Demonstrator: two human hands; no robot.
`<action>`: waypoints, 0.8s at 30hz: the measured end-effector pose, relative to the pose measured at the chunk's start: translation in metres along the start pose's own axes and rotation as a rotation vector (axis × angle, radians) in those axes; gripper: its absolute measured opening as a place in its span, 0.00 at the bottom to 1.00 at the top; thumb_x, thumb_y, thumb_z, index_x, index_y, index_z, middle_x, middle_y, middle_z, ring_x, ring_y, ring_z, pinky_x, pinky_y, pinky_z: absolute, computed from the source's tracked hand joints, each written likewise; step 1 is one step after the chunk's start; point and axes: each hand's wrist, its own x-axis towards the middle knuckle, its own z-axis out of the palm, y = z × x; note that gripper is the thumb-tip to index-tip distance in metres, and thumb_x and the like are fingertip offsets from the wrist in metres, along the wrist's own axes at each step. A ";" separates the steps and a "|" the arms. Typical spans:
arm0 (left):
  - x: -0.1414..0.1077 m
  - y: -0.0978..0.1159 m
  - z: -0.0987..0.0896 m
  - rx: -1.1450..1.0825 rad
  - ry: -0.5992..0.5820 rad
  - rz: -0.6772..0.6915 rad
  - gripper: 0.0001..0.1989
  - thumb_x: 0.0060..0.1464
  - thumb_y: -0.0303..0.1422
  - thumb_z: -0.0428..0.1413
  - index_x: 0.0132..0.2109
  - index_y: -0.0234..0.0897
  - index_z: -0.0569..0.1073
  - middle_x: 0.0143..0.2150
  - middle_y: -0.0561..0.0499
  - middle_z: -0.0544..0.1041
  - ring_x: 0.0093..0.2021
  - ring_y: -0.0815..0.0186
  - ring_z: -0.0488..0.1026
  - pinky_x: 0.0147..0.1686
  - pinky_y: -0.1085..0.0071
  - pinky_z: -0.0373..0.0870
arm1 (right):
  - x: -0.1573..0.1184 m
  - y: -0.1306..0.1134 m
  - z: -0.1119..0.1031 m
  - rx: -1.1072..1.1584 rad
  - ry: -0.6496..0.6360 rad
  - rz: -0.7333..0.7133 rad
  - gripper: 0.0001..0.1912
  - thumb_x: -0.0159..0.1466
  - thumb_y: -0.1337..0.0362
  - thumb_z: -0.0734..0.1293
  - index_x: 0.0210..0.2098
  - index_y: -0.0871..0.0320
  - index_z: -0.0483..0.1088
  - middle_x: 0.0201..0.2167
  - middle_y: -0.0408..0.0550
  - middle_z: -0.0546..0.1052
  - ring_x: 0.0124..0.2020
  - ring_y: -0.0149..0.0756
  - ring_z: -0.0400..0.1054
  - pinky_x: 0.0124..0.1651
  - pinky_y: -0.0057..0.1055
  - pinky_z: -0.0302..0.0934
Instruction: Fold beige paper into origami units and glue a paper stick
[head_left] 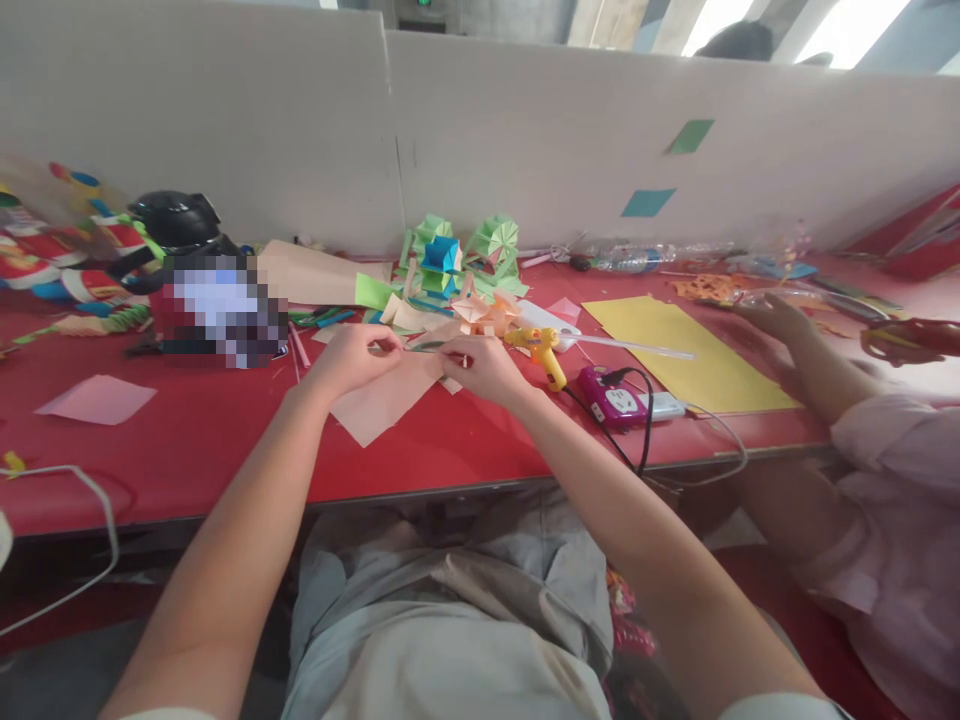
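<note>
Well, the thin dark strip [424, 347] spans the small gap between the two hands, just above a tan paper sheet [386, 402]. The left hand [356, 358] appears to pinch one end, fingers curled; the right hand [487, 368] seems closed on the other end, though its exact grip is hard to see. From where I stand, a light, even pull looks best — fingertips near the ends, the strip straight, wrists low over the red table [450, 465] so nothing twists.

Just beyond the right hand sit folded orange papers [480, 305], with a blue folded piece [442, 257] farther out. A yellow glue gun [536, 345] lies close to the right of that hand — worth minding its nozzle in case it's hot. Farther right, past a purple power socket [619, 398], another person's hand [776, 318] rests.
</note>
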 end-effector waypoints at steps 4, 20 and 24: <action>-0.007 -0.020 -0.015 0.108 -0.002 -0.017 0.08 0.47 0.36 0.56 0.30 0.38 0.77 0.32 0.48 0.81 0.35 0.59 0.77 0.40 0.68 0.72 | -0.008 0.011 -0.010 0.031 0.029 0.049 0.12 0.63 0.64 0.62 0.34 0.59 0.78 0.29 0.47 0.78 0.29 0.32 0.67 0.35 0.28 0.59; -0.013 -0.047 -0.022 0.232 -0.007 -0.170 0.06 0.46 0.36 0.56 0.28 0.41 0.75 0.30 0.48 0.79 0.32 0.59 0.75 0.34 0.67 0.66 | -0.011 0.021 -0.009 0.045 0.162 0.117 0.10 0.63 0.64 0.63 0.35 0.58 0.76 0.31 0.47 0.79 0.29 0.33 0.68 0.36 0.29 0.62; -0.007 -0.041 -0.021 0.039 -0.029 -0.077 0.10 0.48 0.39 0.56 0.36 0.39 0.77 0.39 0.48 0.81 0.40 0.58 0.77 0.42 0.66 0.70 | -0.006 0.026 -0.005 0.173 0.225 0.180 0.12 0.65 0.58 0.63 0.35 0.58 0.75 0.30 0.48 0.79 0.29 0.34 0.69 0.35 0.30 0.64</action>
